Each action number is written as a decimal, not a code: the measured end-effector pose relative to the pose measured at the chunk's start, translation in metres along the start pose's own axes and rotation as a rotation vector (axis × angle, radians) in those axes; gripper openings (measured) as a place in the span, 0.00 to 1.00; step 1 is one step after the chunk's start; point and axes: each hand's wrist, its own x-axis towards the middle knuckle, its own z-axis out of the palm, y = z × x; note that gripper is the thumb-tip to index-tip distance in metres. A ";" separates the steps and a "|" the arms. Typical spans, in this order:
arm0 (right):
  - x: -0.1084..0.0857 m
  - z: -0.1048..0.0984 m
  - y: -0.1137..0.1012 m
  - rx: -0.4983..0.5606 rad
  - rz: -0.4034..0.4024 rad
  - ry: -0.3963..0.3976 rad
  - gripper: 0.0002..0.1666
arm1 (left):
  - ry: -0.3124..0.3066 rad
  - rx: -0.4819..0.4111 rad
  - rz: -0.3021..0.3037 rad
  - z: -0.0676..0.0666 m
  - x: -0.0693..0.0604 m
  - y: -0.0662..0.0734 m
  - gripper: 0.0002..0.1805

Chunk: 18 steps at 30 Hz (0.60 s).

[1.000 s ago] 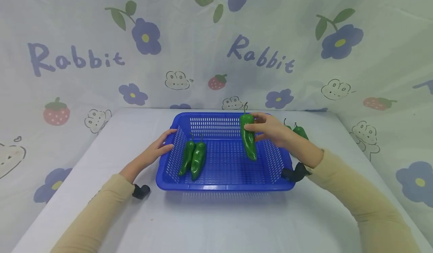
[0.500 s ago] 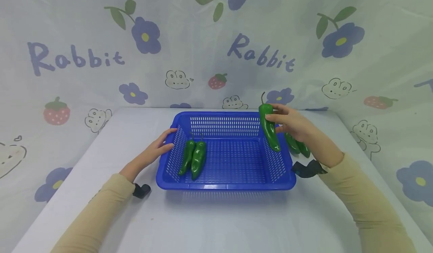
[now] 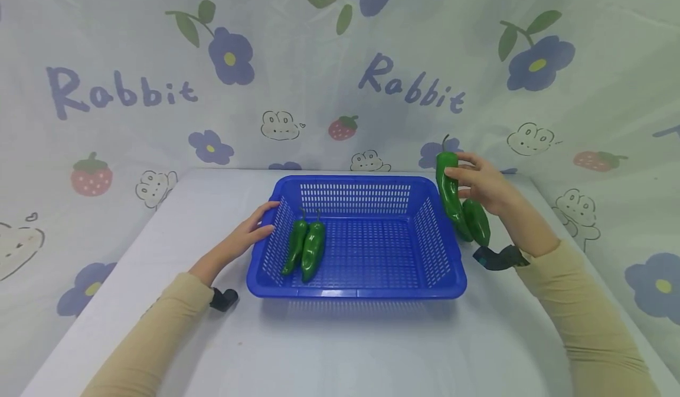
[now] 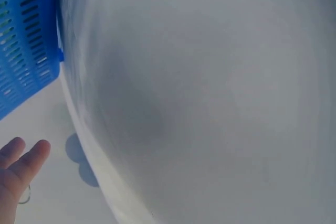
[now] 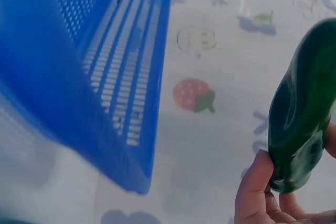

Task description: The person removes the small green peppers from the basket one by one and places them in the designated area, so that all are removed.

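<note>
My right hand [image 3: 486, 186] pinches a long green chili pepper [image 3: 448, 181] by its upper part, stem up and tip down, just outside the basket's right rim. In the right wrist view, the thumb and fingers press the thick end of that pepper [image 5: 300, 114]. Two more green peppers lie on the table right of the basket; one [image 3: 477, 222] shows clearly, the other is mostly hidden behind the held one. My left hand [image 3: 241, 238] rests with extended fingers at the left rim of the blue plastic basket [image 3: 356, 294]. Inside, two green peppers [image 3: 313, 251] lie side by side at the left.
The basket stands on a white-covered table [image 3: 340, 350]. Behind it hangs a white cloth [image 3: 308, 78] printed with flowers, rabbits and strawberries. Dark straps [image 3: 499, 258] sit on both wrists.
My right hand has carried the held pepper from above the basket rightward past its right rim, over the peppers on the table. My left hand has stayed at the left rim.
</note>
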 end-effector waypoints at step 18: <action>0.005 -0.054 0.021 0.027 0.003 0.150 0.48 | -0.007 -0.015 0.024 0.001 0.001 -0.001 0.31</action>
